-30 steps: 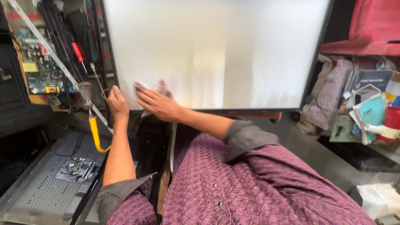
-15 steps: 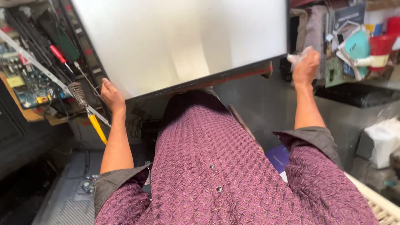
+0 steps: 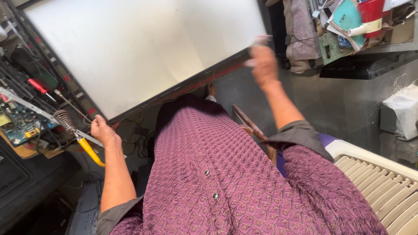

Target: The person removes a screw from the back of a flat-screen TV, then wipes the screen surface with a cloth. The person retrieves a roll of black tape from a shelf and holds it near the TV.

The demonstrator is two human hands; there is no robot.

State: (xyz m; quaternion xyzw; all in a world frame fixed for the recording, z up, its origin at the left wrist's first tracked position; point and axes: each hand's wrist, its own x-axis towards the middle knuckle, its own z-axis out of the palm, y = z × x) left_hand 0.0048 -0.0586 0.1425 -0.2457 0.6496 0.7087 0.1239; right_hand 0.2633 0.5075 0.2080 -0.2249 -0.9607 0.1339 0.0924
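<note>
Holding a large flat white panel with a thin dark frame (image 3: 143,48), tilted, its lower edge running from lower left up to the right, above the lap in the purple knitted garment (image 3: 226,174).

Left hand (image 3: 103,132) at the panel's lower left corner, fingers curled up under the dark edge; grip closed on that corner. Right hand (image 3: 262,65) raised at the lower right corner, blurred, apparently clamped on the edge, though exactly how the fingers wrap cannot be told.

For doing this well, judged from the scene: keep both hands on the frame only, never pressing the white face. Keep the two corners moving together so the sheet does not twist. Support from beneath rather than pinching, since a wide thin panel likely flexes.

Hazards close by on the left: a coiled metal soldering-iron stand (image 3: 64,120) with a yellow-handled tool (image 3: 90,151) just beside the left hand, a red-handled screwdriver (image 3: 38,86) and a blue-green circuit board (image 3: 17,124) on the cluttered table (image 3: 26,152). Mind that corner's clearance.

On the right, a shelf (image 3: 370,45) crowded with a red cup (image 3: 371,15) and papers near the panel's upper right; a cream plastic chair back (image 3: 383,178) sits lower right.
</note>
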